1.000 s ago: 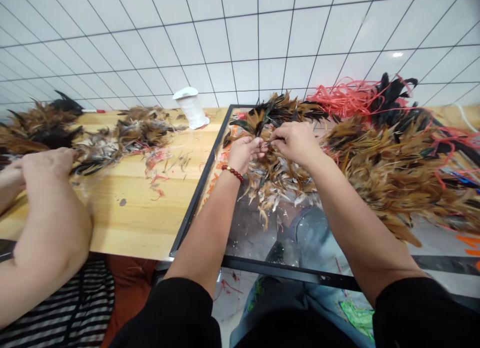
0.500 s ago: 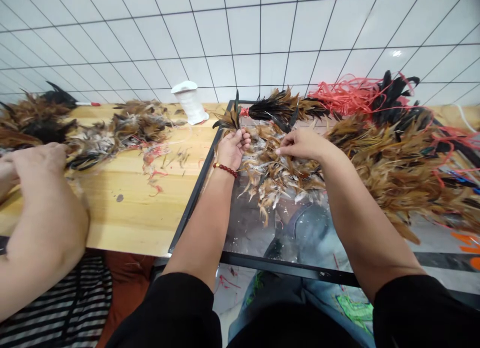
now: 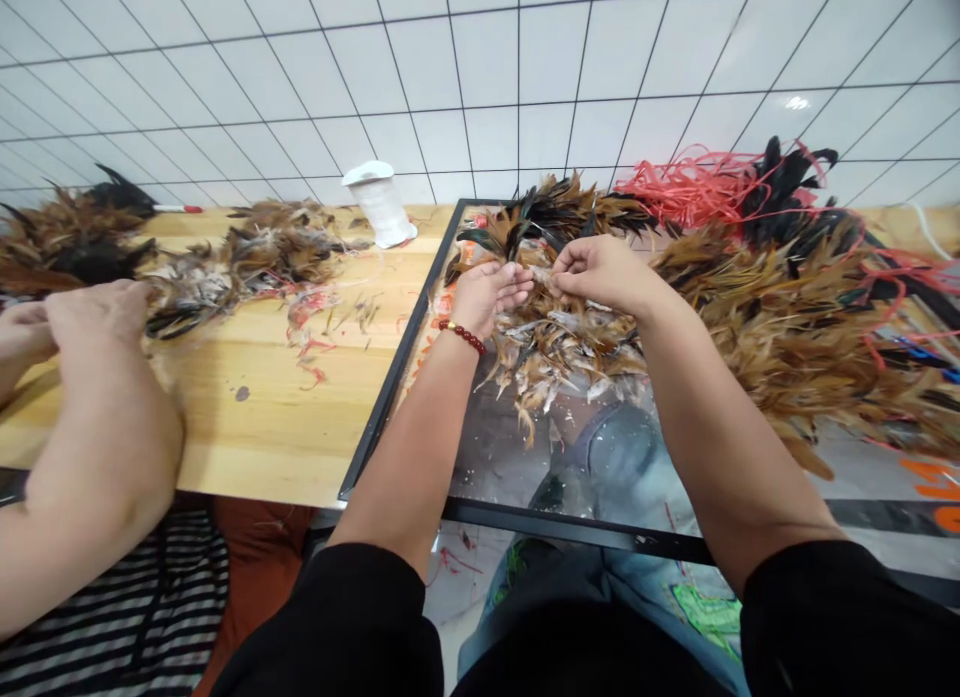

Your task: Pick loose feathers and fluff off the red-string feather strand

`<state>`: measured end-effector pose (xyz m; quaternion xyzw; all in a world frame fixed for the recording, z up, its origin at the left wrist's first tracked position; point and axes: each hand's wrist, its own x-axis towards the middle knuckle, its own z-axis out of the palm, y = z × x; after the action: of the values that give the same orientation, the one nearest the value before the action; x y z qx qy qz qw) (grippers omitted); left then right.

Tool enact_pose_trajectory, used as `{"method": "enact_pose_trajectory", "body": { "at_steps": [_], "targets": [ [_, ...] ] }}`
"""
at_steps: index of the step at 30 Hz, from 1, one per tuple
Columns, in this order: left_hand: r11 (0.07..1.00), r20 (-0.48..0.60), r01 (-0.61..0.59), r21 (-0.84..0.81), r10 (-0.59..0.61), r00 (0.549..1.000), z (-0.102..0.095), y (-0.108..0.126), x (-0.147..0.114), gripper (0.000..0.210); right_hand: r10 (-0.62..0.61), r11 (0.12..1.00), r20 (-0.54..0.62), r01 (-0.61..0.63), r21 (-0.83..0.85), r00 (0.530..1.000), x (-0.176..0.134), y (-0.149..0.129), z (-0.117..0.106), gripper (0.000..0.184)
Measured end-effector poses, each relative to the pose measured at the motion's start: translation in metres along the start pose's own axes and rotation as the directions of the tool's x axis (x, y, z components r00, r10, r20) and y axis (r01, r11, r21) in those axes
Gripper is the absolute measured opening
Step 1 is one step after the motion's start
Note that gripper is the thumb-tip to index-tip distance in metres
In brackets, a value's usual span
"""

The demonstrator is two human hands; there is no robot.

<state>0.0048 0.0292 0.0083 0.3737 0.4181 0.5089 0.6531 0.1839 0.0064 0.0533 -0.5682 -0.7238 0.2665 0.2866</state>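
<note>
My left hand (image 3: 491, 295), with a bead bracelet at its wrist, is closed on a small bunch of feathers (image 3: 501, 232) whose dark and brown tips fan out beyond the fingers. Close by on its right, my right hand (image 3: 604, 274) pinches at a pale, downy feather (image 3: 541, 279) between the two hands; how firmly it is gripped is hard to make out. Beneath them a pile of loose brown and white feathers (image 3: 559, 352) lies on the glass top. Behind the hands rests a bundle of black and brown feathers (image 3: 574, 209).
A large heap of brown feathers (image 3: 787, 327) spreads to the right, with pink plastic strips (image 3: 697, 189) behind it. A white spool (image 3: 380, 207) stands on the wooden table (image 3: 277, 427). At left, a co-worker's hands (image 3: 97, 312) are near more feathers. A tiled wall bounds the back.
My left hand has moved right, carrying its feather bunch towards my right hand. My right hand has shifted slightly up and left, so the fingers of both nearly meet.
</note>
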Motion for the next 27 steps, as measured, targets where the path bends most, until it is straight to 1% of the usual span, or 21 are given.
{"method": "enact_pose_trajectory", "body": {
  "at_steps": [1, 3, 6, 9, 12, 15, 17, 18, 19, 21, 22, 24, 25, 27],
  "targets": [
    [1.000, 0.008, 0.002, 0.014, -0.002, 1.000, 0.001, -0.001, 0.000, 0.011, 0.006, 1.000, 0.006, -0.006, -0.020, 1.000, 0.001, -0.001, 0.002, 0.007],
    [0.999, 0.009, 0.002, 0.038, -0.002, 1.000, 0.003, -0.002, -0.001, 0.012, 0.009, 0.992, -0.008, -0.010, -0.124, 1.000, 0.003, -0.002, 0.005, 0.008],
    [0.996, 0.011, 0.003, 0.085, -0.004, 1.000, 0.007, -0.002, -0.004, 0.014, -0.013, 0.957, -0.058, -0.004, -0.292, 0.998, 0.005, -0.004, 0.006, 0.013],
    [0.988, 0.027, -0.012, 0.152, 0.008, 1.000, 0.009, -0.002, -0.007, 0.013, -0.042, 0.914, -0.085, 0.004, -0.405, 0.995, 0.006, -0.003, 0.007, 0.015],
    [0.981, 0.030, -0.034, 0.190, 0.029, 0.999, 0.009, -0.002, -0.008, 0.013, -0.040, 0.881, -0.101, -0.013, -0.473, 0.994, 0.005, -0.003, 0.009, 0.015],
    [0.978, 0.044, -0.047, 0.202, 0.039, 0.998, 0.008, -0.004, -0.007, 0.013, -0.044, 0.876, -0.104, -0.011, -0.483, 0.994, 0.005, -0.004, 0.011, 0.014],
    [0.974, 0.054, -0.055, 0.219, 0.045, 0.998, 0.008, -0.005, -0.006, 0.016, -0.020, 0.896, -0.099, -0.026, -0.444, 0.995, 0.006, -0.004, 0.012, 0.015],
    [0.970, 0.062, -0.063, 0.234, 0.050, 0.997, 0.008, -0.005, -0.006, 0.018, 0.003, 0.917, -0.087, -0.038, -0.396, 0.996, 0.007, -0.003, 0.012, 0.015],
    [0.965, 0.073, -0.076, 0.251, 0.059, 0.996, 0.008, -0.006, -0.006, 0.020, 0.029, 0.946, -0.065, -0.049, -0.322, 0.997, 0.008, -0.002, 0.013, 0.014],
    [0.955, 0.112, -0.111, 0.274, 0.083, 0.990, 0.008, -0.007, -0.005, 0.022, 0.102, 0.988, 0.004, -0.101, -0.118, 0.995, 0.010, 0.001, 0.013, 0.010],
    [0.953, 0.137, -0.129, 0.275, 0.094, 0.986, 0.008, -0.008, -0.005, 0.021, 0.145, 0.989, 0.032, -0.145, -0.013, 0.989, 0.011, 0.003, 0.013, 0.011],
    [0.951, 0.184, -0.156, 0.268, 0.109, 0.977, 0.007, -0.010, -0.005, 0.017, 0.235, 0.959, 0.064, -0.242, 0.148, 0.970, 0.013, 0.006, 0.014, 0.019],
    [0.949, 0.198, -0.168, 0.268, 0.116, 0.973, 0.008, -0.011, -0.005, 0.016, 0.269, 0.939, 0.069, -0.277, 0.202, 0.961, 0.014, 0.008, 0.014, 0.022],
    [0.933, 0.216, -0.196, 0.301, 0.133, 0.967, 0.008, -0.013, -0.004, 0.016, 0.283, 0.914, 0.072, -0.292, 0.282, 0.956, 0.015, 0.009, 0.013, 0.026]
  ]
}}
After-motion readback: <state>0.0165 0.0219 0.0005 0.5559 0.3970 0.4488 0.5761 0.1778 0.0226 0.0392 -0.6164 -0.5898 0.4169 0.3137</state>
